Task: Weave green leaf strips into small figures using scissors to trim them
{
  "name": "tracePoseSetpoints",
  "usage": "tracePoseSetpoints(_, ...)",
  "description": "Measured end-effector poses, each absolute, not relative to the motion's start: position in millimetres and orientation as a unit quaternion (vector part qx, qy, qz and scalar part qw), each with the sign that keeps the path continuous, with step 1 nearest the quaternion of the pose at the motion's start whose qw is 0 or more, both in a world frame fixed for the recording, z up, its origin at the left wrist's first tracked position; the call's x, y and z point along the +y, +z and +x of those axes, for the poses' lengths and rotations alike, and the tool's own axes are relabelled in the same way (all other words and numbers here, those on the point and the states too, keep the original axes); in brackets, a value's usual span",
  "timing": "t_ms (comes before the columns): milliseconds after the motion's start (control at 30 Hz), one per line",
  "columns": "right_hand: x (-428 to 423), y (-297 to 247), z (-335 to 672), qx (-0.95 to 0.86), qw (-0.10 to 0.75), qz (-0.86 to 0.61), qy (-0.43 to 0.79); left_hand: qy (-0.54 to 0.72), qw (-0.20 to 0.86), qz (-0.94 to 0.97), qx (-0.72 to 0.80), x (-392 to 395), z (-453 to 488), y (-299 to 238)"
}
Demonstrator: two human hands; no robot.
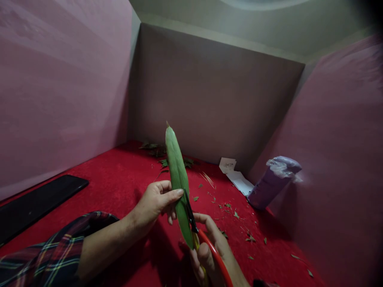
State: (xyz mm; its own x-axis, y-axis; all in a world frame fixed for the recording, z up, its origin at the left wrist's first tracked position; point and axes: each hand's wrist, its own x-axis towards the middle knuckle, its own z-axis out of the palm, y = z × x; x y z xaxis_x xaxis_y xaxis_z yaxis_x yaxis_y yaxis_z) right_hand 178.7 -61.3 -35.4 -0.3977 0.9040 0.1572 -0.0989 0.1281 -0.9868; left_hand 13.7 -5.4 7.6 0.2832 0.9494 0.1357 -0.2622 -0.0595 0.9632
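A long green leaf point(177, 163) with a pointed brown tip stands nearly upright in front of me. My left hand point(160, 201) pinches it near its middle, thumb on the near face. My right hand point(214, 245) grips a pair of scissors point(216, 255) with red-orange handles and dark blades. The blades lie along the leaf's right edge, below my left thumb. Whether they are cutting into it I cannot tell. A yellow part shows between the scissors and the leaf's lower end, partly hidden by my fingers.
Leaf scraps point(236, 214) are strewn over the red cloth point(119, 167). Thin sticks point(208, 179), white cards point(239, 181) and a purple plastic-wrapped pack point(271, 185) lie farther right. More leaves point(154, 149) lie by the back wall. A black flat object point(42, 199) rests at left. Pink walls flank both sides.
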Motion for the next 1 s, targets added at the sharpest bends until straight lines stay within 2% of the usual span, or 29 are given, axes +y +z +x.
tracePoseSetpoints(267,-63.1,-37.9,180.7,-0.583,0.435,-0.366,0.58,0.481,0.663,0.48,0.312,-5.6,15.6,8.4)
tracePoseSetpoints(1000,-66.0,-25.2,176.5,-0.55,0.447,-0.361,0.606,0.471,0.653,0.507,0.307,-14.3,19.7,9.4)
